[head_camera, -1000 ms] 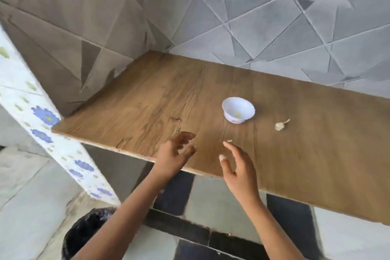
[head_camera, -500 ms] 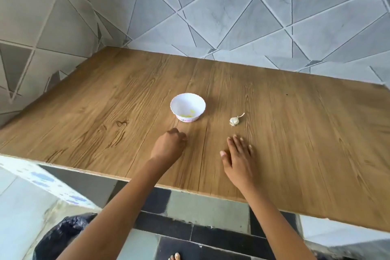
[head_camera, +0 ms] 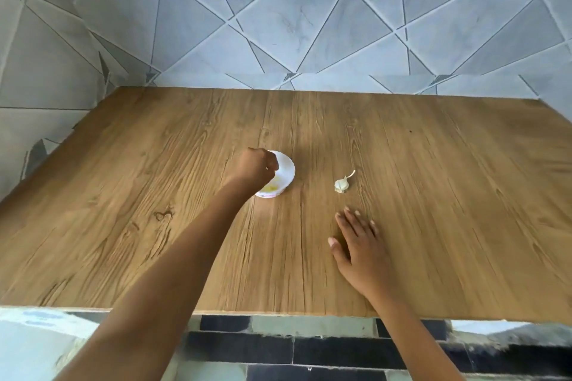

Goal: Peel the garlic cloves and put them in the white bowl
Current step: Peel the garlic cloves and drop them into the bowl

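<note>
Over the wooden bench (head_camera: 433, 195), the left grip (head_camera: 253, 168) hangs curled above the white bowl (head_camera: 286, 168); whether it pinches anything I cannot tell. Right of the bowl lies a garlic clove (head_camera: 341, 185), apart from it. Nearer, the right grip (head_camera: 359, 241) rests flat on the wood, fingers released.

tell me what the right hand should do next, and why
Probably reach forward and pick up the garlic piece: it lies on the table ahead of the open right hand, while the left hand is curled over the white bowl.
</note>
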